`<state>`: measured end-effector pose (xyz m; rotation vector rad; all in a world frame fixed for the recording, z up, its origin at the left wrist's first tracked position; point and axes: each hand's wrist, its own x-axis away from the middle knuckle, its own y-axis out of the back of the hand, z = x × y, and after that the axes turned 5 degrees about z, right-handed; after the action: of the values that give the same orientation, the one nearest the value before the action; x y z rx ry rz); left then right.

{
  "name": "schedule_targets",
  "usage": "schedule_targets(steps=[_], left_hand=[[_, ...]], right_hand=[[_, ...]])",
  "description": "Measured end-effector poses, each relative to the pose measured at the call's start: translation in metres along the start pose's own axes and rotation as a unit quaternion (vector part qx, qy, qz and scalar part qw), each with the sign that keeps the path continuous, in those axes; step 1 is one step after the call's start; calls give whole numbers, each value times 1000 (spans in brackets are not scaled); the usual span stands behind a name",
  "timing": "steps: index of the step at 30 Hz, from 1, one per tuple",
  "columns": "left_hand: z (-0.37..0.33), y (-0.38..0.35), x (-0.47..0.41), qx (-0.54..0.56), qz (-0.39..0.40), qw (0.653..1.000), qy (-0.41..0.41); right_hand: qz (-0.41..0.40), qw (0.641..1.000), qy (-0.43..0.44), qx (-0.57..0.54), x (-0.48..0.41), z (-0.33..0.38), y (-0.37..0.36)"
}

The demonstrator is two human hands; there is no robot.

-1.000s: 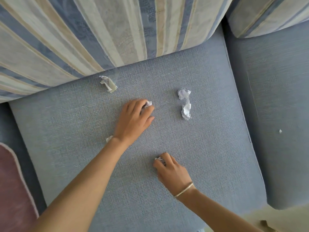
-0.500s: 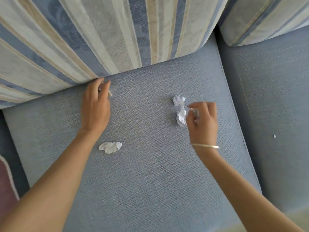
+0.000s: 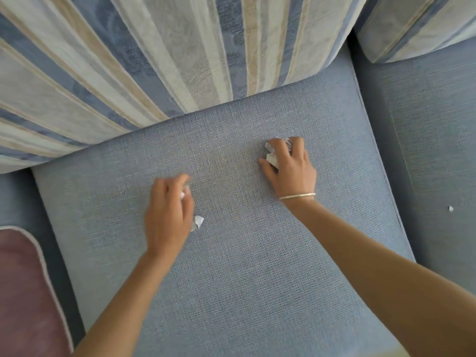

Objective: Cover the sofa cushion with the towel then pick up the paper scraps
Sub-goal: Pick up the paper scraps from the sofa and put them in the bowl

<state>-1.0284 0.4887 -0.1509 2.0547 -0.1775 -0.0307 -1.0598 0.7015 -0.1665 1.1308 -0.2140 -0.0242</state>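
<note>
The blue-grey woven towel (image 3: 231,279) lies flat over the sofa seat cushion. My left hand (image 3: 167,215) hovers low over its middle, blurred, with white paper scraps showing between the fingers; another crumpled scrap (image 3: 198,221) pokes out beside its thumb side. My right hand (image 3: 288,163), with a thin bangle at the wrist, presses down on the towel further right, fingers curled around white paper scraps (image 3: 273,157) that stick out at the fingertips.
A striped back cushion (image 3: 141,60) rises behind the seat, a second one (image 3: 422,24) at the top right. One tiny scrap (image 3: 450,208) lies on the neighbouring seat (image 3: 438,150). A pink cushion (image 3: 23,292) sits at the lower left.
My left hand came back from the back cushion's edge to the scrap in the middle, the far scrap gone from there. My right hand closed down over the two scraps on the right.
</note>
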Motion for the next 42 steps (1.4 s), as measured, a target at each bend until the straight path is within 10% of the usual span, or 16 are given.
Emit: schedule_targets(steps=[9,17,25,42], left_hand=[[15,-33,64,-108,39,993,-34],[6,-24,65,-20,19,995,97],[0,18,70,79,-21,957,279],[-241,215,34,187,-68,980,3]], right_hand=[[48,999,-6,-7,-17,-7,12],[26,989,-92,-115,19,-19,17],[-18,843,-344,-414,38,-28,53],[-215,787,-312,-487,151,19,334]])
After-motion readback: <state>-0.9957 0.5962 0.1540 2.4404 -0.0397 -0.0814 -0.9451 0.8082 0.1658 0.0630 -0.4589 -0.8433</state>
